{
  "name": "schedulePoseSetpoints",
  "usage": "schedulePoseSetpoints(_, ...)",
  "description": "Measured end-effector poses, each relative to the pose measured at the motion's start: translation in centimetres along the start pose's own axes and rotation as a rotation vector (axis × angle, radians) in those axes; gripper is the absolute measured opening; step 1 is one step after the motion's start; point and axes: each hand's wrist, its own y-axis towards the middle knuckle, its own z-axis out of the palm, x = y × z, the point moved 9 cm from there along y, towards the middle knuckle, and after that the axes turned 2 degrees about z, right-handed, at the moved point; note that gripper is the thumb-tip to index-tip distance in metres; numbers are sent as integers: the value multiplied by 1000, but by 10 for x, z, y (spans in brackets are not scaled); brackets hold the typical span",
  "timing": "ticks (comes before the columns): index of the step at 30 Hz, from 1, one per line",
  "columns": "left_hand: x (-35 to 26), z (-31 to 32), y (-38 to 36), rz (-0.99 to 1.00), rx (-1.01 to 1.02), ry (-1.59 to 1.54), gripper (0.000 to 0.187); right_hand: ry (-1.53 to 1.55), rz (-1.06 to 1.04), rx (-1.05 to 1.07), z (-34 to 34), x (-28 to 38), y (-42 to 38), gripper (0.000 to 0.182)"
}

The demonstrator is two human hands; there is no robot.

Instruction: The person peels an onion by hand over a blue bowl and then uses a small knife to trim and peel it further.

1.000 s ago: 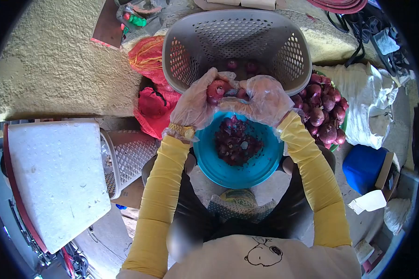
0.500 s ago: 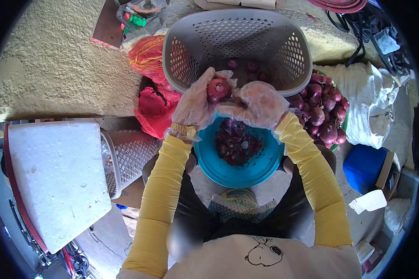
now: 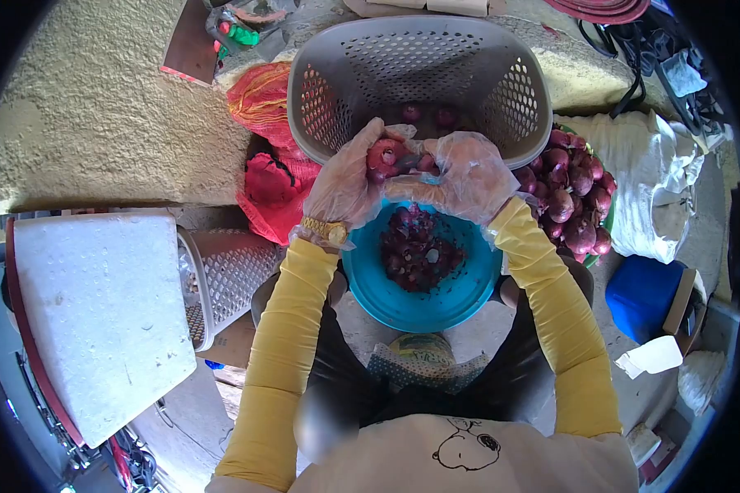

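Observation:
Both hands wear clear plastic gloves and meet above a blue basin [image 3: 360,283] of onion skins [image 3: 419,255]. My left hand [image 3: 345,181], a gold watch at its wrist, is closed round a red onion [image 3: 384,156]. My right hand [image 3: 473,177] is closed, its fingers curled close against the onion's right side. Something small and dark shows between the onion and the right fingers; whether it is a blade or loose skin I cannot make out. Behind the hands stands a grey perforated basket [image 3: 419,57] with a few red onions [image 3: 446,116] at its bottom.
To the right is a heap of red onions [image 3: 580,197] beside a white sack [image 3: 654,181]. A blue container [image 3: 643,296] stands lower right. On the left are a red mesh bag [image 3: 275,189], a second basket [image 3: 238,275] and a white foam board [image 3: 99,320].
My right hand has shifted slightly, and the small dark thing now shows along the onion's right side. My left hand keeps its hold on the onion in nearly the same place.

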Motion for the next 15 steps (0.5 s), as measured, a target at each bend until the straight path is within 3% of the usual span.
schedulePoseSetpoints(12, -1, -1, 0, 14, -55, 23, 38, -67, -62, -97, 6, -6, -5, 62)
schedulePoseSetpoints(15, -1, -6, 3, 26, -72, 62, 39, -86, -29, -36, 9, -3, -4, 62)
